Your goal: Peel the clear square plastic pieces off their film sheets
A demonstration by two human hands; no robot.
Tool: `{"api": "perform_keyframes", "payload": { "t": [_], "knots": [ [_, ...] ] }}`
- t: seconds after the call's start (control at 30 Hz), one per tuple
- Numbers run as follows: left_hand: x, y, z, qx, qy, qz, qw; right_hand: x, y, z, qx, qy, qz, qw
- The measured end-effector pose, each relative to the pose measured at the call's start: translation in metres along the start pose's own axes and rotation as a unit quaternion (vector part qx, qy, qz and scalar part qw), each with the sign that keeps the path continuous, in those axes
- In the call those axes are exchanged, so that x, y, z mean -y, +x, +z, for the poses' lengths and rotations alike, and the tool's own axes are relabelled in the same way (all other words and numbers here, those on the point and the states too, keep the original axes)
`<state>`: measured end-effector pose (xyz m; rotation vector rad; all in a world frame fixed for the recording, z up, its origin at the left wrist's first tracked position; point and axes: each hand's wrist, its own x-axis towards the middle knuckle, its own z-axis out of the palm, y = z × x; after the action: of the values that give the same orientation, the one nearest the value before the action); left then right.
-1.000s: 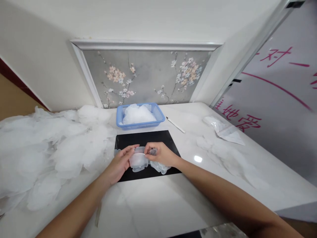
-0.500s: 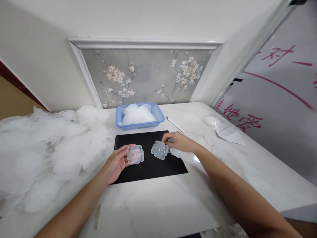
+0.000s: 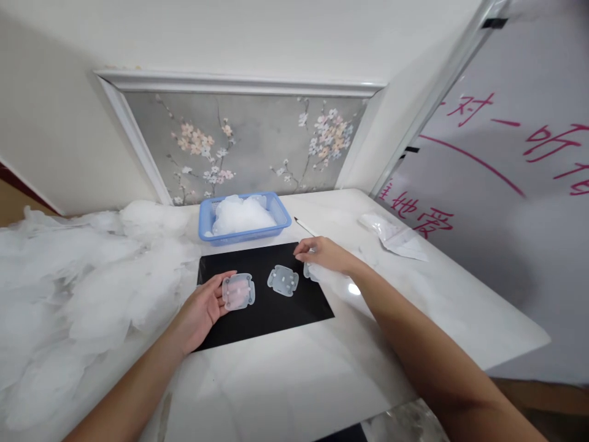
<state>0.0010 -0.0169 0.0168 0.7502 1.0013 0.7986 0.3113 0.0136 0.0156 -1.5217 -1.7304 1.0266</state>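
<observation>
While the left hand (image 3: 202, 313) supports a translucent piece (image 3: 238, 291) on upturned fingers, the right hand (image 3: 324, 254) arches palm-down, fingers curled, over a partly hidden piece (image 3: 311, 272); grip cannot be told. Loose piece (image 3: 283, 280) between hands, on black mat (image 3: 276, 319).

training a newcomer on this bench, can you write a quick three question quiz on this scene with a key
1. True or false: the pen lies to the right of the blue basket in the picture.
2. What does the left hand hold? A the bag; B a clear piece; C the pen.
3. Fill the gap: another piece lies on the ____ mat, apart from the left hand.

Key: 1 true; 2 B; 3 black.
</observation>
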Motion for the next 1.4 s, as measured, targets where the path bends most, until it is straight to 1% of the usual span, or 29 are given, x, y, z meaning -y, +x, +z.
{"api": "perform_keyframes", "payload": {
  "t": [0.1, 0.2, 0.3, 0.37, 0.4, 0.47, 0.53, 0.6, 0.73, 0.83, 0.93, 1.0, 1.07, 1.17, 1.23, 1.33, 1.4],
  "knots": [
    [-0.001, -0.001, 0.001, -0.004, -0.006, -0.003, 1.0, -0.003, 0.002, 0.008, 0.015, 0.008, 0.014, 1.0],
    [-0.002, -0.001, 0.003, -0.004, -0.004, -0.008, 1.0, -0.006, 0.005, 0.022, 0.028, 0.012, 0.024, 0.999],
    [-0.002, -0.002, 0.003, 0.001, -0.001, -0.008, 1.0, -0.003, 0.005, 0.033, 0.034, -0.024, 0.016, 0.999],
    [-0.002, -0.002, 0.002, 0.003, -0.002, -0.007, 1.0, 0.001, 0.003, 0.037, 0.036, -0.04, 0.012, 0.998],
    [-0.002, -0.001, 0.002, 0.003, -0.002, -0.007, 1.0, 0.003, 0.001, 0.038, 0.041, -0.025, 0.016, 0.999],
    [-0.002, -0.001, 0.002, 0.002, -0.006, -0.009, 1.0, 0.007, -0.002, 0.038, 0.062, 0.05, 0.037, 0.996],
    [-0.002, -0.001, 0.001, -0.001, -0.015, -0.01, 1.0, 0.011, -0.004, 0.038, 0.092, 0.143, 0.063, 0.983],
    [-0.002, 0.0, 0.001, -0.002, -0.024, -0.011, 1.0, 0.013, -0.006, 0.038, 0.124, 0.202, 0.081, 0.968],
    [-0.002, 0.0, 0.0, 0.007, -0.027, -0.009, 1.0, 0.014, -0.006, 0.038, 0.19, 0.235, 0.112, 0.947],
    [-0.003, -0.001, 0.001, 0.01, -0.034, -0.009, 0.999, 0.012, -0.006, 0.036, 0.212, 0.253, 0.133, 0.935],
    [-0.003, -0.002, 0.003, 0.011, -0.04, -0.01, 0.999, 0.013, -0.006, 0.035, 0.216, 0.268, 0.133, 0.93],
    [-0.002, -0.003, 0.005, 0.013, -0.044, -0.01, 0.999, 0.014, -0.008, 0.037, 0.207, 0.266, 0.113, 0.935],
    [-0.002, -0.003, 0.005, 0.021, -0.05, -0.01, 0.998, 0.016, -0.009, 0.042, 0.184, 0.262, 0.086, 0.944],
    [-0.001, -0.004, 0.004, 0.041, -0.06, -0.012, 0.997, 0.02, -0.012, 0.053, 0.127, 0.25, 0.061, 0.958],
    [0.0, -0.004, 0.003, 0.053, -0.061, -0.011, 0.997, 0.023, -0.013, 0.061, 0.097, 0.222, 0.044, 0.969],
    [0.003, -0.005, 0.003, 0.072, -0.051, -0.008, 0.996, 0.027, -0.015, 0.074, 0.085, 0.194, 0.029, 0.977],
    [0.005, -0.005, 0.005, 0.093, -0.035, -0.003, 0.995, 0.028, -0.016, 0.083, 0.087, 0.215, 0.039, 0.972]
  ]
}}
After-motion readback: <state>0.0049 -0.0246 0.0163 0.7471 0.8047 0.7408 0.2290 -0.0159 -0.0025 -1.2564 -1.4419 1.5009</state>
